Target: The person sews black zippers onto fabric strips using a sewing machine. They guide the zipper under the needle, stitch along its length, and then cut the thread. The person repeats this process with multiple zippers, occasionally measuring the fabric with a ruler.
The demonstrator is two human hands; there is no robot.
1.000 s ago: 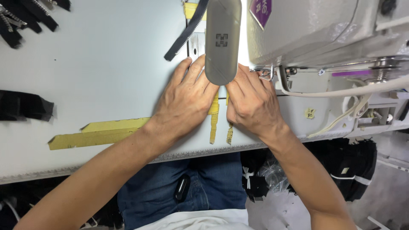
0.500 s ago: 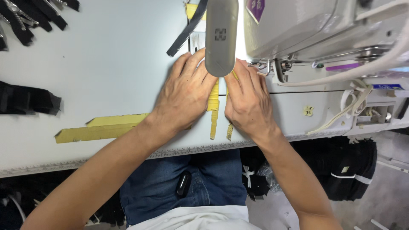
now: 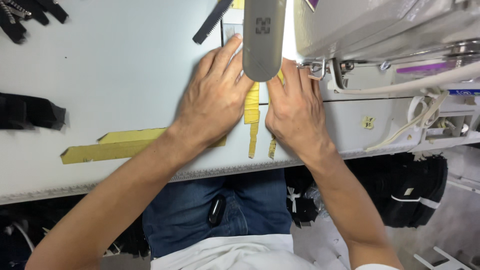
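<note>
Yellow strip (image 3: 251, 107) lies flat between both hands' grip.

The scene is seen from a single head-worn camera, aimed steeply down. The worktop (image 3: 125, 75) is viewed at close range from its near edge. No second view is provided.

both hands (image 3: 215, 97) have slid the yellow strip (image 3: 251, 107) farther forward.
</note>
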